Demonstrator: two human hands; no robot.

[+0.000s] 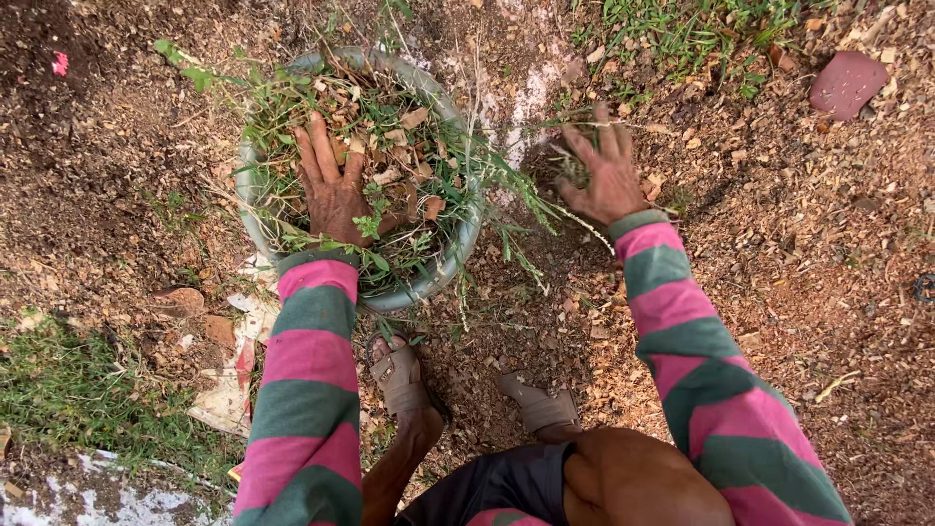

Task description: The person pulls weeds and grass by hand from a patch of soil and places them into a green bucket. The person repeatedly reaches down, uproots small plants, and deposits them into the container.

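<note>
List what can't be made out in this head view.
- Inside of the basin: its bottom is buried under weeds and dry leaves.
- Left hand: palm pressed into the pile, hidden.
- Right hand: grass tuft beneath it, grip unclear.
- White sack: partly hidden by the left sleeve.

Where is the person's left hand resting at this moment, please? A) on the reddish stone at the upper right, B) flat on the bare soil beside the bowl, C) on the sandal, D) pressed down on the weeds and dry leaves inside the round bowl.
D: the left hand lies palm-down, fingers spread, on the weeds and dry leaves filling the round bowl.
</note>
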